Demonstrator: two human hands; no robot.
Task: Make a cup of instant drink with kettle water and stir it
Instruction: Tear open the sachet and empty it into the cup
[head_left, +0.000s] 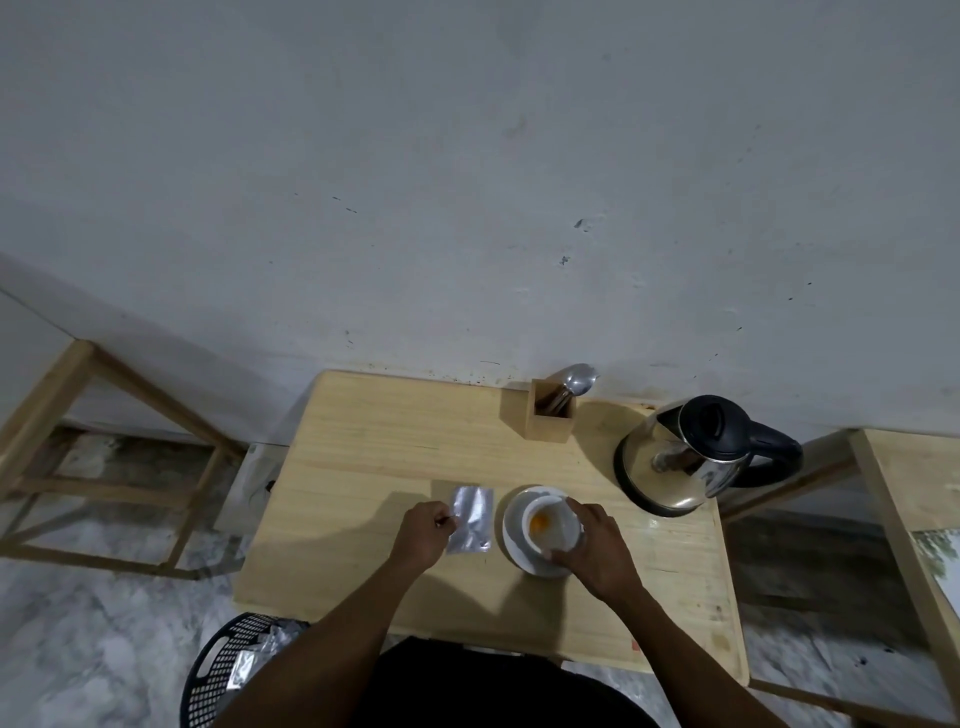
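A white cup (558, 535) with orange powder (540, 519) at its bottom stands on a white saucer (514, 525) on the wooden table (363, 457). My right hand (597, 551) wraps around the cup's right side. My left hand (423, 535) pinches the left edge of a silver sachet (470, 519) lying flat beside the saucer. A steel kettle (680, 467) with a black lid and handle stands at the right rear. A spoon (574, 387) stands in a wooden holder (540, 415) by the wall.
A black perforated basket (223, 670) with silver wrappers sits on the floor at the lower left. Wooden frames stand to the left (93, 467) and right (904, 519) of the table. A grey wall runs along the table's far edge.
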